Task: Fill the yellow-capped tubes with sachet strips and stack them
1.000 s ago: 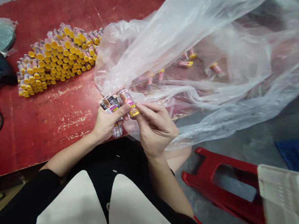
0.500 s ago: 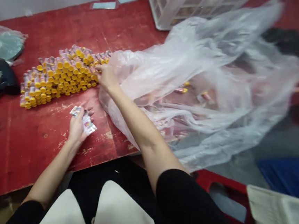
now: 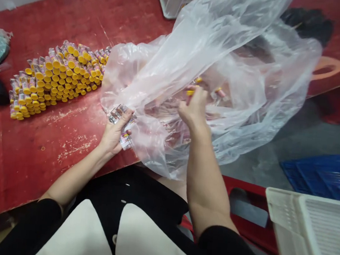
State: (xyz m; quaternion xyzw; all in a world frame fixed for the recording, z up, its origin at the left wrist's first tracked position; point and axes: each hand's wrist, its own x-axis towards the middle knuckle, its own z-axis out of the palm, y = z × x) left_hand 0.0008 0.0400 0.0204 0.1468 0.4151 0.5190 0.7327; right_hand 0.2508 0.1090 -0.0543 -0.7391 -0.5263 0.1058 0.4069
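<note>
In the head view, the right hand (image 3: pixel 195 109) has been shifted from the tube stack (image 3: pixel 58 80), at far left, to the clear plastic bag (image 3: pixel 151 70) on the right, so a fresh pick-up seems under way; its fingers are half curled by a yellow-capped tube (image 3: pixel 190 92) (whether gripped cannot be told). Printed labels (image 3: pixel 117 114) are pinched in the nearly closed left hand (image 3: pixel 112 134).

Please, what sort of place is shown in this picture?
It is probably a packing workshop: many stacked pink tubes with round yellow caps, a large translucent plastic bag and a white plastic lattice crate.
</note>
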